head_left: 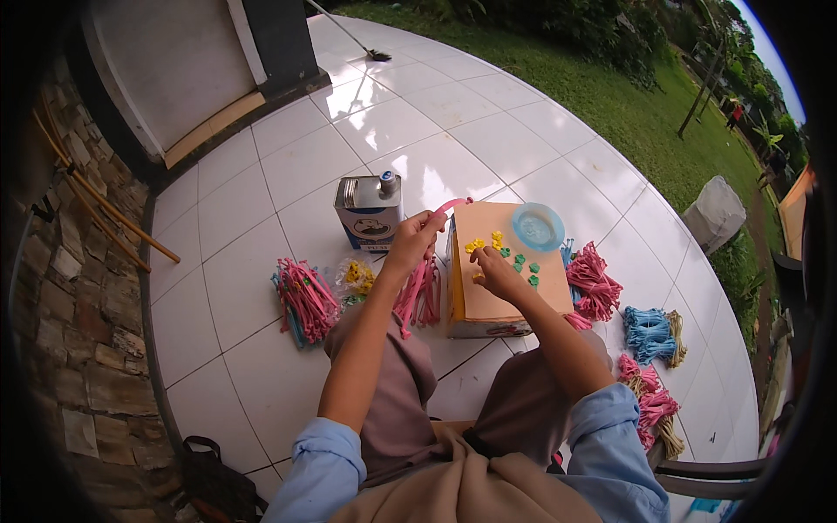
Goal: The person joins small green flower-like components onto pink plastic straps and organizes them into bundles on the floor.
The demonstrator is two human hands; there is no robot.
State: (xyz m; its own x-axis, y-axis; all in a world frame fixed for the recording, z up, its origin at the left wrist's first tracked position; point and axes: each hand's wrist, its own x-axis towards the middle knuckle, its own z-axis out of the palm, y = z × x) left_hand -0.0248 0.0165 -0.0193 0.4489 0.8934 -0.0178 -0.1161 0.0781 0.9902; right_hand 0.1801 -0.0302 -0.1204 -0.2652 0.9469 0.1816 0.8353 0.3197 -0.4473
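My left hand (413, 244) is closed on a pink strap (452, 206), whose far end lies by the back left corner of the box. My right hand (500, 275) is over the box's peach top (488, 305), fingers bent and apart, beside small yellow flower pieces (473, 246). Another yellow bit shows under its thumb side. Several green flower pieces (520, 259) are scattered right of that hand. A round, clear blue dish (537, 227) rests on the far right of the box top. Below my left hand, a bunch of pink straps (420, 295) leans near my knee.
A metal can (369, 213) with a blue cap stands behind my left hand. To the left are a pink bundle (307, 298) and a plastic bag of yellow pieces (357, 275). Pink bundles (595, 283) and a blue bundle (649, 335) lie on the tiles at right.
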